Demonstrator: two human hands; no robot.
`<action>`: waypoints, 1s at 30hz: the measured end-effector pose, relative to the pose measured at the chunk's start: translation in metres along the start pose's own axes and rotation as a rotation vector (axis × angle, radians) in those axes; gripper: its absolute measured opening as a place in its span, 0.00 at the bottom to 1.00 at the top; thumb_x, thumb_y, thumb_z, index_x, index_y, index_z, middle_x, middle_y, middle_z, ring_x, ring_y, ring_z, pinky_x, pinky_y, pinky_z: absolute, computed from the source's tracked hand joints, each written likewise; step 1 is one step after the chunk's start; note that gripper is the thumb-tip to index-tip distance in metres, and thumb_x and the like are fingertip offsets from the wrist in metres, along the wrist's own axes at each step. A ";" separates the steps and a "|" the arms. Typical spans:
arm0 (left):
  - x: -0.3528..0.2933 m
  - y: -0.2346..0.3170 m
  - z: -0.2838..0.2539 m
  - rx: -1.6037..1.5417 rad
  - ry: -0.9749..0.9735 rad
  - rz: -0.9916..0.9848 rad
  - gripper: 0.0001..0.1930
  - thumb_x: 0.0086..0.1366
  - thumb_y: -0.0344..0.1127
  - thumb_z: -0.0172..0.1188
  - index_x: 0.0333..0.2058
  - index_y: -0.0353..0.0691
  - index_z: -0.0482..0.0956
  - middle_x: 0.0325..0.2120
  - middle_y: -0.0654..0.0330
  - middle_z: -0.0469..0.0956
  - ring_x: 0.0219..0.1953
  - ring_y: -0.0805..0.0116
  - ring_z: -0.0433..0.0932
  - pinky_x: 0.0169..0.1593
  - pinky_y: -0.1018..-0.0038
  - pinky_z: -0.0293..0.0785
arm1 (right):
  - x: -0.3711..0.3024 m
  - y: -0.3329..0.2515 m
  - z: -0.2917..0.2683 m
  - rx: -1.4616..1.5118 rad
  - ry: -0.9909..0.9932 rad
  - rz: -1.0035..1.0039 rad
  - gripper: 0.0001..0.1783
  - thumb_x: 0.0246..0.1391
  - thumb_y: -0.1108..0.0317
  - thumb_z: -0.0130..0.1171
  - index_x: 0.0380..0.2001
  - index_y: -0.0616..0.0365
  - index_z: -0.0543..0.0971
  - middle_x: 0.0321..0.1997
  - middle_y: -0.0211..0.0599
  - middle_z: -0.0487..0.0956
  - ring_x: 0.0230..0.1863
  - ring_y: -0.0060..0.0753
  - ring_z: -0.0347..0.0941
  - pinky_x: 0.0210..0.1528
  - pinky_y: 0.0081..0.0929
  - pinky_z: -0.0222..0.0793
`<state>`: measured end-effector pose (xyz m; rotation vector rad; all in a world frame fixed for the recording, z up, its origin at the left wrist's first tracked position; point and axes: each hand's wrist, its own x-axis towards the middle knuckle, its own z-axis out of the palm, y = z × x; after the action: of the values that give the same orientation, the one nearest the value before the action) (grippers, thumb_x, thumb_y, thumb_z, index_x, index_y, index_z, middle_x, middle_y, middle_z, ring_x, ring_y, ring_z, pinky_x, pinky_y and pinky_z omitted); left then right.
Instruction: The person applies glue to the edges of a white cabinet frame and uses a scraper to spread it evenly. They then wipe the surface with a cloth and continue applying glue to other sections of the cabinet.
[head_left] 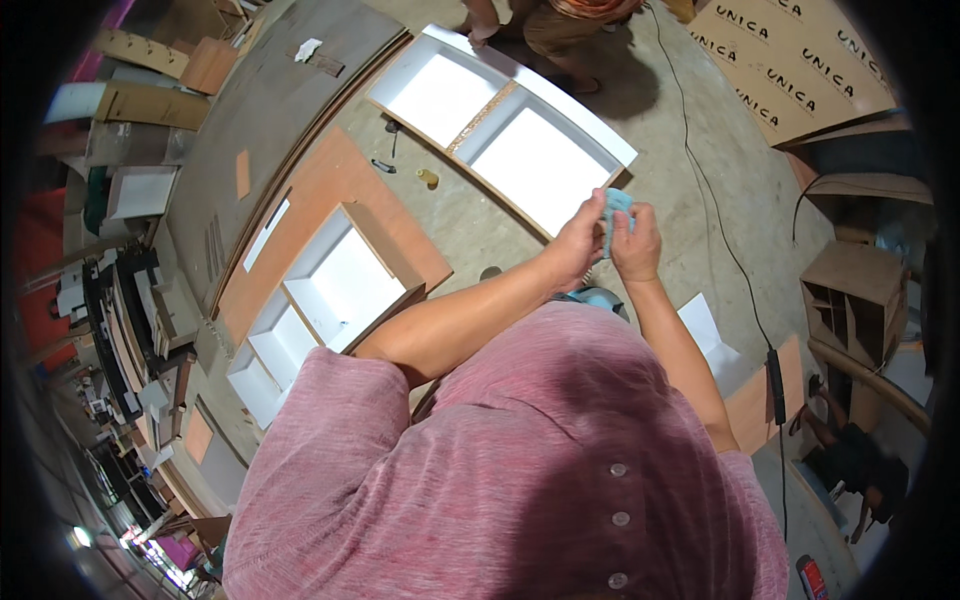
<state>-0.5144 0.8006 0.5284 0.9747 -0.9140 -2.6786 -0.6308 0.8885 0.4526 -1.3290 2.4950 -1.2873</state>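
A light-blue cloth or sponge (618, 203) is bunched between my two hands, in front of my chest. My left hand (578, 242) grips its left side, fingers closed. From the other side my right hand (637, 243) clasps it with bent fingers. Just beyond my hands lies a white-lined shallow wooden cabinet (545, 180) with two compartments split by a divider, flat on the floor. Its near right corner is close to my fingers. A smaller white-lined wooden cabinet (350, 275) lies to the left, beside my left forearm.
Another person's hand (478, 35) is at the cabinet's far edge. A small yellowish bottle (428, 177) and a dark tool (383, 166) lie on the concrete. Brown boards (290, 90) are stacked left. A black cable (700, 170) runs down the right, past a wooden box (850, 290).
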 end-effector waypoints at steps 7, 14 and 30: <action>0.025 0.003 0.011 -0.027 0.040 -0.065 0.42 0.64 0.76 0.40 0.56 0.40 0.64 0.41 0.51 0.74 0.35 0.66 0.72 0.45 0.69 0.68 | 0.018 0.021 -0.018 -0.097 -0.069 -0.040 0.13 0.54 0.58 0.60 0.35 0.54 0.73 0.38 0.41 0.77 0.37 0.49 0.77 0.35 0.48 0.74; 0.035 0.017 0.075 0.351 -0.157 -0.163 0.47 0.63 0.77 0.40 0.65 0.42 0.54 0.60 0.43 0.66 0.61 0.48 0.65 0.67 0.54 0.51 | -0.019 0.057 -0.116 -0.017 0.377 0.603 0.16 0.55 0.56 0.63 0.39 0.54 0.72 0.37 0.47 0.80 0.39 0.56 0.78 0.38 0.47 0.74; -0.082 -0.072 0.118 0.565 -0.914 -0.731 0.31 0.67 0.66 0.49 0.55 0.45 0.71 0.44 0.55 0.76 0.50 0.57 0.75 0.54 0.59 0.68 | -0.442 -0.183 -0.105 -0.699 1.009 1.215 0.13 0.54 0.59 0.62 0.36 0.56 0.75 0.40 0.43 0.75 0.38 0.50 0.75 0.40 0.44 0.71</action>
<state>-0.5190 0.9440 0.6010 0.0080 -1.8378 -3.6624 -0.2679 1.2136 0.5019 1.2490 3.3512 -0.7656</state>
